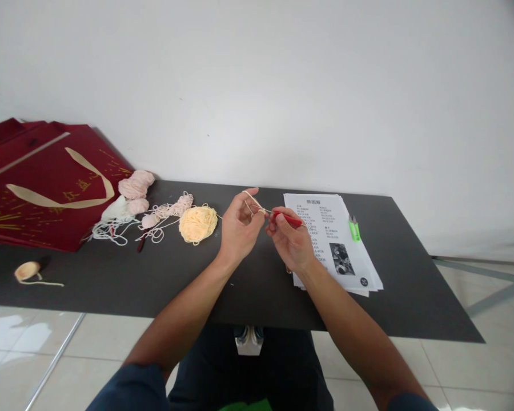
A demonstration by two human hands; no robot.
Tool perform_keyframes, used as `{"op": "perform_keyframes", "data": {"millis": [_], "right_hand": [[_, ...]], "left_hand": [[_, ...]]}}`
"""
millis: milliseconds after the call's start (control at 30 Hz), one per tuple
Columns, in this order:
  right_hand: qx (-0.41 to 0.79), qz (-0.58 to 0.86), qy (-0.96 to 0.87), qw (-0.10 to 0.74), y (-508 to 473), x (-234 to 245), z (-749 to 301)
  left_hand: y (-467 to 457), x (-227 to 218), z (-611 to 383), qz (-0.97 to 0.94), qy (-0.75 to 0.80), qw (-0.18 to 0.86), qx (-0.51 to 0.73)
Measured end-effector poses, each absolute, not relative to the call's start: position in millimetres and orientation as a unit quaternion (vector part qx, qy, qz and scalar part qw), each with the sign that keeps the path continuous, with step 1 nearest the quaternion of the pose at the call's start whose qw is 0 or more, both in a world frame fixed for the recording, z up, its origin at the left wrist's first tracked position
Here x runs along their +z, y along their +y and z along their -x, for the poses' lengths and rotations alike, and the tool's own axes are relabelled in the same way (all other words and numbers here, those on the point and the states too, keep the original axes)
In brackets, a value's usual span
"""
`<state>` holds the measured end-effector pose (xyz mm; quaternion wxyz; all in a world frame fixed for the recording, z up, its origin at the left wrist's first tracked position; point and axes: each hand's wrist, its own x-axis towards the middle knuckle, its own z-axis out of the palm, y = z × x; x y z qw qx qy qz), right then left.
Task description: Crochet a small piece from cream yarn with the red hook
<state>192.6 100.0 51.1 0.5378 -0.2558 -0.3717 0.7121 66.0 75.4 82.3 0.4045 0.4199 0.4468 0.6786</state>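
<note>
My left hand [239, 228] is raised over the dark table [411, 285], fingers pinched on a small pale crochet piece [262, 211] with yarn looped over the forefinger. My right hand [290, 237] is closed round a red-handled crochet hook [288, 217] whose tip points into that piece. A strand runs from the work toward the pale yellow yarn ball [197, 223] just left of my left hand.
Printed pattern sheets [338, 245] lie right of my hands, green thread snips [353, 228] beside them. Pink yarn skeins [136, 184], white yarn and loose strands sit at back left against a red gift bag [47, 182]. A small tan crocheted piece [27, 270] lies near the left edge.
</note>
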Motion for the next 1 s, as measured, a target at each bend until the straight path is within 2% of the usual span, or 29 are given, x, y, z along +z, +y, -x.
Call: {"op": "perform_keyframes", "data": {"millis": [500,1000], "right_hand": [[0.687,0.261,-0.397,0.55,101.9,57.5,-196.5],[0.627,0.249,-0.419,0.607,102.8,64.0,-200.1]], "left_hand": [[72.1,84.7,-63.8,-0.43,0.442,0.358,0.701],[71.1,83.7,-60.7,-0.428,0.487,0.313,0.694]]}}
